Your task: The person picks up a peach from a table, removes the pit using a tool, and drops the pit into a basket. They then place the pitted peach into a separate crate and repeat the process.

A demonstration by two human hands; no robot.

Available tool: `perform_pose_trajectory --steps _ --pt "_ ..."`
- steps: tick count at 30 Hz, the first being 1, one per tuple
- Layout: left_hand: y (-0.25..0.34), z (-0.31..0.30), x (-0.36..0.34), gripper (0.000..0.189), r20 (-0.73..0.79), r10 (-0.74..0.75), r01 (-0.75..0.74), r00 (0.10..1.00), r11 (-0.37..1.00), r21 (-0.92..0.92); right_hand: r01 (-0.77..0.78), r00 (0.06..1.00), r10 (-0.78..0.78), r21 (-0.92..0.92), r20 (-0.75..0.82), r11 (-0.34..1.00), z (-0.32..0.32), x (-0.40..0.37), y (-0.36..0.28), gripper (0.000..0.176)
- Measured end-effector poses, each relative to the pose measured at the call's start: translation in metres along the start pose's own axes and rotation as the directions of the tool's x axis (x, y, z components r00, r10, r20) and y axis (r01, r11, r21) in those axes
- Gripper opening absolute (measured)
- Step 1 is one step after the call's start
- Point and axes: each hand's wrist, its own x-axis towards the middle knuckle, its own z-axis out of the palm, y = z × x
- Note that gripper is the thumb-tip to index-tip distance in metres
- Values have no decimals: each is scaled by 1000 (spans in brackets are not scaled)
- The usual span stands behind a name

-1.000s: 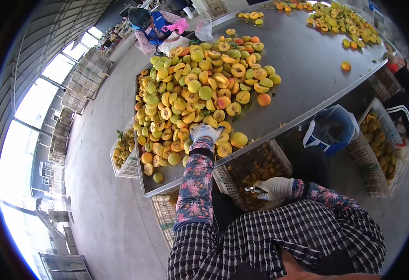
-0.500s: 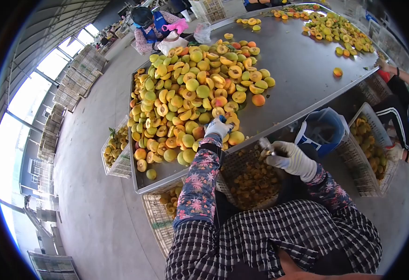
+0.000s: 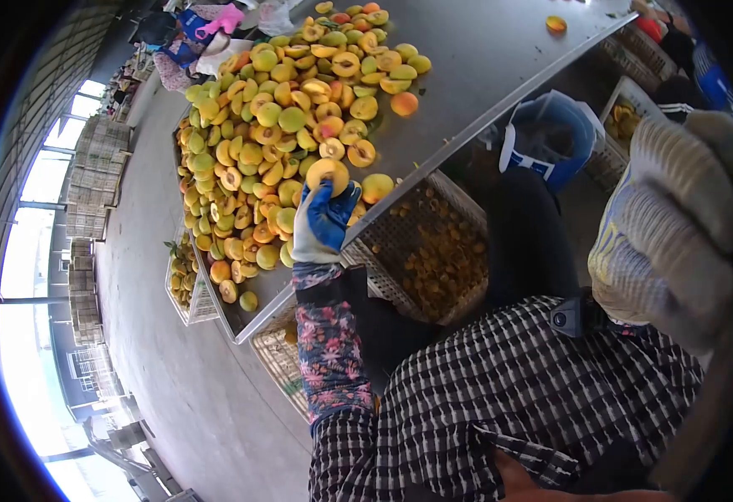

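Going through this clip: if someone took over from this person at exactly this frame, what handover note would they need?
Left hand: grip closed on one yellow-orange fruit, held just above the near table edge.
Right hand: gloved, raised close to the camera; cannot tell whether it holds anything.
Things: pile of fruit on the metal table; mesh crate of brownish pieces below the table edge; blue bucket beside it.
Done: many fruits in the pile lie halved, cut face up.
Left: many whole fruits are mixed into the pile.
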Motion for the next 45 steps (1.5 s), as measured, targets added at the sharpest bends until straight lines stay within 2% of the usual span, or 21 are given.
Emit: perform_pose_trajectory --steps 1,4,6,8,13,16,17,21,24,25,28,29,32,35,36,38,39,40,41,43,45 --pt "-1 7 -14 24 25 -28 29 999 997 -69 3 1000 -3 -9 -4 1000 3 1 2 16" --pt "-12 -1 -37 26 73 49 -35 996 983 -180 6 1000 -6 -23 -19 1000 7 -11 2 16" --pt "-19 8 -51 31 -30 68 -71 997 989 -126 -1 1000 0 -27 -23 1000 9 -14 3 16" --pt "-26 -8 -54 42 -13 14 -17 1000 969 -246 -5 1000 4 -20 -27 1000 9 -15 6 16" --pt "-45 -12 -59 42 -69 57 -71 996 971 -227 -39 998 38 -19 -52 999 7 -5 15 16" --pt "-48 11 -65 43 -24 59 -63 998 955 -291 -68 996 65 -48 -66 997 10 0 23 16" --pt "-47 24 -69 46 -31 72 -77 997 965 -252 -67 996 64 -34 -64 997 13 0 25 16" --pt "-52 30 -71 55 21 -12 19 1000 932 -362 -66 994 62 -38 -95 997 15 4 38 16" --pt "-57 21 -63 62 89 -4 40 996 912 -409 -82 990 75 -64 -117 995 16 9 48 16" --pt "-60 19 -63 65 24 2 7 1000 926 -378 -85 988 75 -68 -137 994 15 10 52 16" --pt "-67 25 -64 57 -13 19 -22 1000 916 -402 -115 977 96 -94 -189 989 12 19 69 16" --pt "-65 33 -70 54 -48 -31 6 998 896 -445 -132 970 105 -110 -219 985 9 23 77 16" --pt "-71 41 -62 49 -5 49 -46 999 905 -422 -280 909 190 -207 -372 937 -3 32 105 16" --pt "-77 42 -66 45 -4 135 -125 991 905 -408 -529 779 323 -288 -537 798 -32 27 136 17" --pt "-78 44 -69 45 -13 160 -152 987 903 -403 -622 750 408 -346 -520 703 -47 24 143 17" --pt "-78 50 -73 44 -49 208 -211 977 897 -389 -751 640 447 -386 -624 536 -55 18 156 20" --pt "-84 44 -69 45 -15 223 -212 975 901 -378 -641 761 356 -714 -542 282 -72 7 169 21" --pt "-84 46 -69 46 -36 185 -184 982 896 -404 -410 865 308 -912 -396 -22 -92 -4 182 23" --pt "-84 49 -70 47 -38 204 -201 978 891 -408 -316 908 260 -944 -330 -92 -96 -3 191 25" --pt "-86 53 -71 47 -45 240 -237 970 883 -406 -233 920 230 -914 -318 -331 -98 -2 194 26" --pt "-89 53 -73 37 -28 380 -375 924 894 -246 -162 936 195 -851 -293 -499 -98 -1 197 27"
